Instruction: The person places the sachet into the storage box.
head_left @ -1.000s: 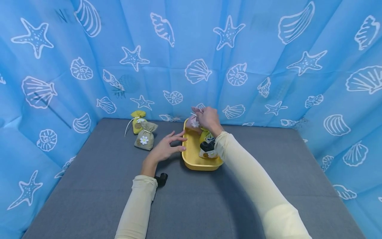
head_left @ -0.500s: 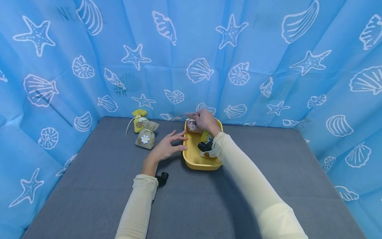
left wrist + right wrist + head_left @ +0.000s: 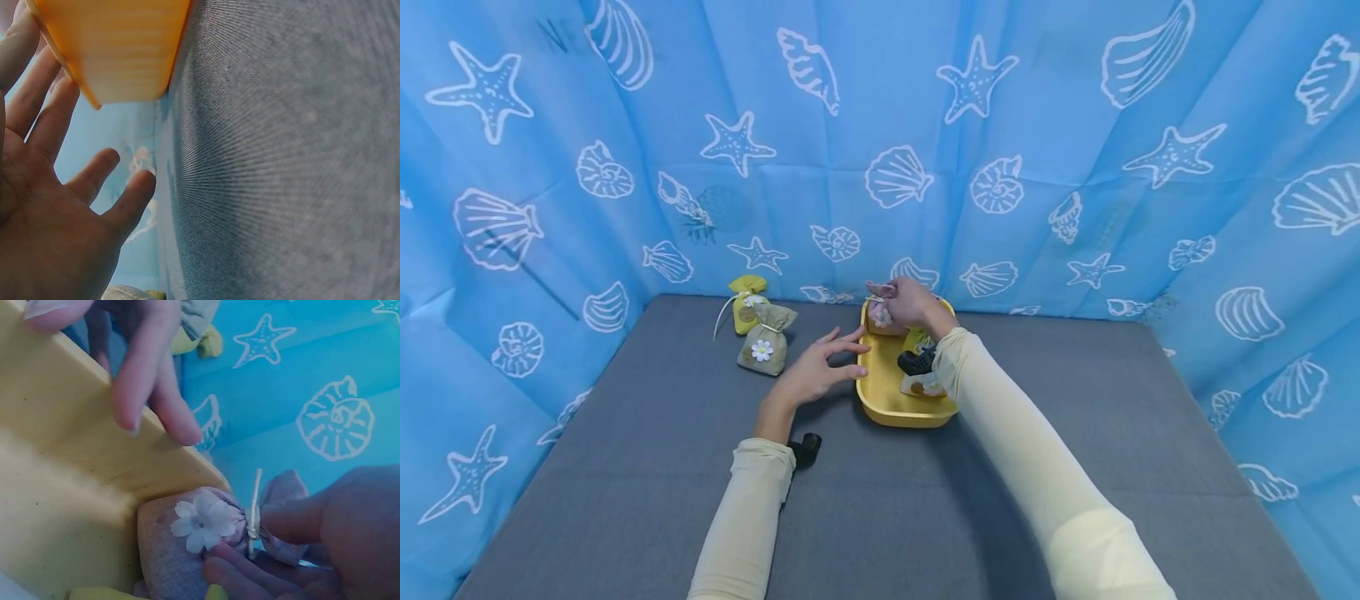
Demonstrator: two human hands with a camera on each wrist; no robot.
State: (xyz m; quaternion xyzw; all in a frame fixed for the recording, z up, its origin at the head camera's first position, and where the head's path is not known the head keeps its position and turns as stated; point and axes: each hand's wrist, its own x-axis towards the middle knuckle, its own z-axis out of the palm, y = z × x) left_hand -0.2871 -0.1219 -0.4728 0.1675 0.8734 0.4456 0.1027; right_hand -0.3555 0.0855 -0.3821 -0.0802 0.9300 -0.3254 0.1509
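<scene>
A yellow plastic tub [image 3: 877, 390] stands near the middle of the table. My right hand [image 3: 916, 303] pinches the tied neck of a small pink drawstring pouch [image 3: 175, 550] with a white flower on it. The pouch sits low in the tub's back left corner, against the wall. My left hand [image 3: 812, 373] is spread beside the tub, its fingertips touching the left rim. Under my right wrist, also in the tub, are a yellow pouch [image 3: 916, 340] and a pale pouch [image 3: 917, 386], both partly hidden.
Left of the tub, a grey-green pouch [image 3: 764, 340] with a white flower stands in front of a yellow pouch [image 3: 747, 310] with a trailing cord. A blue shell-print curtain [image 3: 850, 125] hangs right behind the grey table [image 3: 880, 508].
My right hand has lowered the pink pouch and shifted it slightly left into the tub's back corner. My left hand has stayed at the rim.
</scene>
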